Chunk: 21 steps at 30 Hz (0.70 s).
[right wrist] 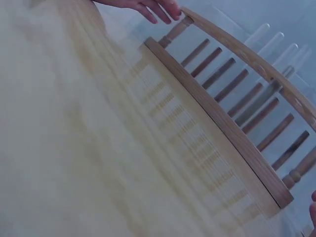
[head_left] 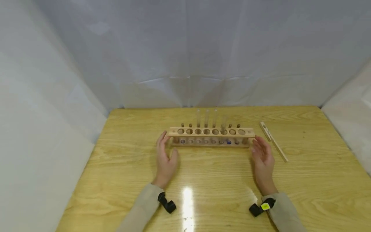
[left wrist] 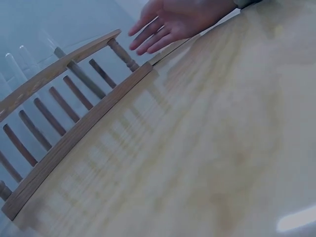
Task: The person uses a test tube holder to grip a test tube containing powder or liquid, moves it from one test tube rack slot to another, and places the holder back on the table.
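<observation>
A wooden test tube rack (head_left: 211, 132) stands on the table, with a row of holes along its top bar and a row of pegs behind. One glass test tube (right wrist: 259, 102) passes down through a hole right of the middle. Three more clear test tubes (head_left: 206, 117) stand up at the back, over the pegs. Beside the rack's left end is my left hand (head_left: 166, 161), fingers extended and fingertips right at the end of the top bar. My right hand (head_left: 263, 158) is by the opposite end, palm turned inward, its fingers loosely bent close to the wood.
A wooden test tube clamp (head_left: 273, 141) lies aslant on the table (head_left: 130, 180), to the right of the rack. Pale sheeting (head_left: 185, 58) hangs behind the table's far edge and along both sides.
</observation>
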### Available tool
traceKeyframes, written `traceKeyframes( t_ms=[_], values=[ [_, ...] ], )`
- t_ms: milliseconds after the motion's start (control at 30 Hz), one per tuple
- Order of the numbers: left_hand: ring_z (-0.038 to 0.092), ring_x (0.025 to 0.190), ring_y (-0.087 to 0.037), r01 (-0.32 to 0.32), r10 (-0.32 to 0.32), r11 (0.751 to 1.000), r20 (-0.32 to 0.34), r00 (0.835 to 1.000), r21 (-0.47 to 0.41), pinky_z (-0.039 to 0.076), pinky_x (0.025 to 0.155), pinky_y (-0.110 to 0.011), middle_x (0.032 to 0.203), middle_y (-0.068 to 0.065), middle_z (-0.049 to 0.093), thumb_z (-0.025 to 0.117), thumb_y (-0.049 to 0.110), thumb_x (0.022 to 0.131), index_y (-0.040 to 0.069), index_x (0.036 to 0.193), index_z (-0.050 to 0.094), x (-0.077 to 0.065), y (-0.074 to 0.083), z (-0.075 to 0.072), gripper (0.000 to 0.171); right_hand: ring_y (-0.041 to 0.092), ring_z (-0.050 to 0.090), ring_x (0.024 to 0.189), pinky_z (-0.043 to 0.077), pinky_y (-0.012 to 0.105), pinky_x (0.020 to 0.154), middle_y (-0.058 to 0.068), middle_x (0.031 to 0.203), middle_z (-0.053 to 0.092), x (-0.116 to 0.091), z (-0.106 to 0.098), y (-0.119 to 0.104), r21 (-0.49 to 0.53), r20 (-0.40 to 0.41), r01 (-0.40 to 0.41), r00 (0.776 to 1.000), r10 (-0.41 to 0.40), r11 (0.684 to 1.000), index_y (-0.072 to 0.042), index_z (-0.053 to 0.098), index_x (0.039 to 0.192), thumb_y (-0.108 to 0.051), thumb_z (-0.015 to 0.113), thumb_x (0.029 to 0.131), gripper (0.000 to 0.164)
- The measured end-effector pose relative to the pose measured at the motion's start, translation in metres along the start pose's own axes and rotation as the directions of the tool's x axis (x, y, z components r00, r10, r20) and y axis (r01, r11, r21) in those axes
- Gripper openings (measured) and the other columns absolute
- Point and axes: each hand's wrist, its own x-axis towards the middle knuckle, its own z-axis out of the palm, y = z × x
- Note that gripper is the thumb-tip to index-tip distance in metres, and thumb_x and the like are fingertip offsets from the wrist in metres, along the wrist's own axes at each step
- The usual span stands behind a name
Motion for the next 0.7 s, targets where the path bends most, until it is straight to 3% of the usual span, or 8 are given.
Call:
traceKeyframes(
  t_ms=[100,233,400,567,700],
  values=[
    [0.037,0.139,-0.033,-0.021,0.021,1.000,-0.053,0.998,0.005,0.033,0.113,-0.054,0.151,-0.021,0.037,0.055,-0.009,0.088,-0.004,0.137,0.046,0.005,-0.005,0.001,0.050,0.029,0.053,0.122,0.044,0.025,0.104,0.033,0.134,0.050,0.005,-0.001,-0.007,-0.112,-0.075,0.077,0.993,-0.086,0.991,0.016,0.046,0.134,0.015,0.046,0.095,0.040],
    [0.036,0.140,-0.035,-0.080,0.081,0.996,-0.075,0.994,0.025,0.030,0.115,-0.052,0.150,-0.019,0.039,0.058,-0.008,0.087,-0.004,0.141,0.045,0.013,-0.009,0.003,0.056,0.034,0.054,0.118,0.045,0.030,0.103,0.033,0.127,0.054,0.014,-0.003,-0.017,-0.260,-0.129,0.129,0.978,-0.167,0.957,0.017,0.050,0.128,0.020,0.045,0.090,0.038],
    [0.035,0.141,-0.037,-0.224,0.234,0.968,-0.077,0.969,0.113,0.027,0.118,-0.047,0.151,-0.018,0.040,0.057,-0.004,0.085,-0.008,0.140,0.046,0.025,-0.013,0.005,0.056,0.029,0.054,0.119,0.041,0.028,0.105,0.022,0.126,0.059,0.031,-0.018,0.000,-0.419,-0.171,0.143,0.957,-0.233,0.897,0.008,0.057,0.127,0.016,0.049,0.089,0.040],
    [0.039,0.138,-0.041,-0.329,0.346,0.925,-0.061,0.936,0.193,0.029,0.117,-0.048,0.150,-0.018,0.043,0.056,-0.001,0.085,-0.007,0.140,0.048,0.032,-0.017,0.009,0.056,0.030,0.050,0.116,0.038,0.040,0.099,0.019,0.127,0.055,0.046,-0.032,0.012,-0.544,-0.197,0.073,0.957,-0.212,0.836,0.003,0.055,0.131,0.006,0.053,0.091,0.040],
    [0.041,0.135,-0.044,-0.367,0.382,0.903,-0.027,0.924,0.225,0.030,0.117,-0.048,0.147,-0.018,0.047,0.055,0.004,0.087,-0.011,0.136,0.050,0.032,-0.020,0.011,0.051,0.039,0.046,0.116,0.036,0.053,0.095,0.025,0.128,0.051,0.055,-0.039,0.016,-0.670,-0.203,-0.024,0.967,-0.152,0.742,0.004,0.050,0.134,-0.005,0.055,0.093,0.042]
  ],
)
